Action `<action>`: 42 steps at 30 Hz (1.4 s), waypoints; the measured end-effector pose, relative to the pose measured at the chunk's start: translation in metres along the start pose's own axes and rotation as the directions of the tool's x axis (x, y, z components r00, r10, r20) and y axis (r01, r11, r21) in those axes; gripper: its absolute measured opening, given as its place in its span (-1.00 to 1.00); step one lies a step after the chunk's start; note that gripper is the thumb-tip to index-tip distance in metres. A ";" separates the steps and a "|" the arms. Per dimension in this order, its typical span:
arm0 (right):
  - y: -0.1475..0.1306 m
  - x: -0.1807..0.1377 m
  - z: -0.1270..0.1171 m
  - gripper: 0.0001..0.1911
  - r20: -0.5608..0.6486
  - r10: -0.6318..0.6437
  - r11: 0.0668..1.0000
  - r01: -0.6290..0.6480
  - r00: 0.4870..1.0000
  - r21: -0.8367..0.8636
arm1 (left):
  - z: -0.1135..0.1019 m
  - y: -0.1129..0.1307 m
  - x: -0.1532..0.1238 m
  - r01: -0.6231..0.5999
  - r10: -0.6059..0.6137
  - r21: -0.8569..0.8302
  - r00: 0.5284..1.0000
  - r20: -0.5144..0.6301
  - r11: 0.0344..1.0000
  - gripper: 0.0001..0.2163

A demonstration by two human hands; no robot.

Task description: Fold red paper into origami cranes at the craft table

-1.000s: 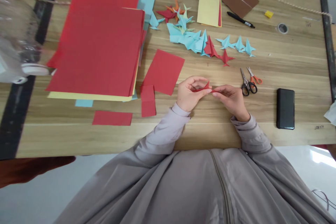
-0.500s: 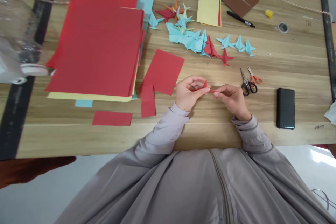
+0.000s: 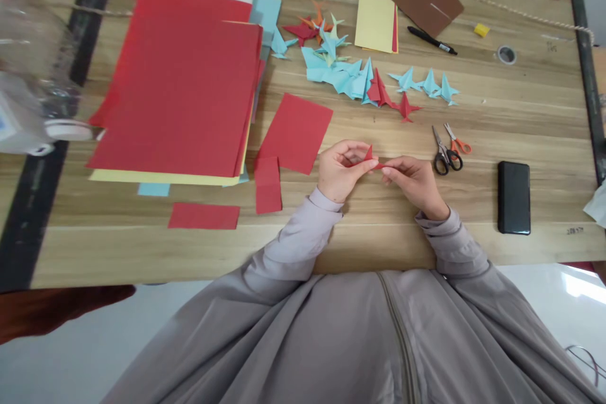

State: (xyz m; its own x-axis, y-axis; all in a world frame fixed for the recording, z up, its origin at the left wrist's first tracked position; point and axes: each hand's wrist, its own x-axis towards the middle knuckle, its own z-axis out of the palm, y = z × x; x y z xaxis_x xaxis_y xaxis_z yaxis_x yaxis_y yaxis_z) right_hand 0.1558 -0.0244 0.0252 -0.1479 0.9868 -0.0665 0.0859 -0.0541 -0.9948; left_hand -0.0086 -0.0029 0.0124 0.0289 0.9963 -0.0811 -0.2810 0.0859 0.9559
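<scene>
Above the front half of the tabletop (image 3: pixel 388 246), the two hands meet over one small red fold (image 3: pixel 368 154) of paper. The left hand (image 3: pixel 337 172) is curled, its thumb pressed along the fold and its fingers bent behind, so it is closed on the paper; one pointed flap stands up beside the thumb. The right hand (image 3: pixel 419 182) pinches the narrow end of the same fold between thumb and forefinger, its other fingers curled in. The fold lies between the hands. Left of the left hand are a red sheet (image 3: pixel 299 132) and a creased strip (image 3: pixel 268 186), the strip overlapping the sheet's corner. Just beyond the right hand lie black scissors (image 3: pixel 442 154) and orange scissors (image 3: pixel 461 146), their handles close together.
</scene>
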 end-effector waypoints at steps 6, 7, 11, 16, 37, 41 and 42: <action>0.000 -0.001 0.000 -0.61 0.032 -0.045 0.993 0.048 0.998 -0.104 | 0.001 -0.002 0.001 0.041 -0.041 0.033 0.999 0.021 0.999 -0.62; -0.001 -0.001 -0.001 -0.61 0.039 -0.047 0.995 0.050 0.998 -0.089 | 0.001 -0.002 0.001 0.050 -0.051 0.033 0.998 0.028 0.998 -0.62; 0.000 -0.002 0.000 -0.63 0.071 -0.057 0.997 0.060 0.996 -0.044 | -0.001 -0.005 0.003 0.056 -0.058 0.037 0.997 0.049 0.998 -0.63; 0.006 0.001 0.002 -0.65 0.079 -0.100 0.995 0.102 0.992 -0.016 | 0.000 -0.010 0.006 0.032 -0.034 0.034 0.998 0.055 0.999 -0.64; 0.013 0.012 -0.001 -0.56 0.149 -0.107 0.994 0.106 0.983 0.016 | 0.005 -0.003 0.015 0.061 -0.059 -0.031 0.997 0.058 0.998 -0.58; 0.010 0.012 -0.003 -0.56 0.101 -0.118 0.993 0.116 0.988 0.026 | 0.005 0.001 0.010 0.159 -0.153 -0.022 0.974 0.166 0.987 -0.55; 0.009 0.012 -0.003 -0.57 0.092 -0.120 0.992 0.117 0.989 0.036 | 0.005 0.002 0.008 0.152 -0.146 -0.022 0.974 0.171 0.988 -0.56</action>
State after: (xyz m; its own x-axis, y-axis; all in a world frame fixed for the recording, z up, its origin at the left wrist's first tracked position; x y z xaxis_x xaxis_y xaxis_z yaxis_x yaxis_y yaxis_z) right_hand 0.1581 -0.0128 0.0155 -0.2468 0.9679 0.0467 0.0323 0.0564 -0.9979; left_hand -0.0040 0.0055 0.0153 0.2335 0.9574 -0.1697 -0.2947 0.2360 0.9260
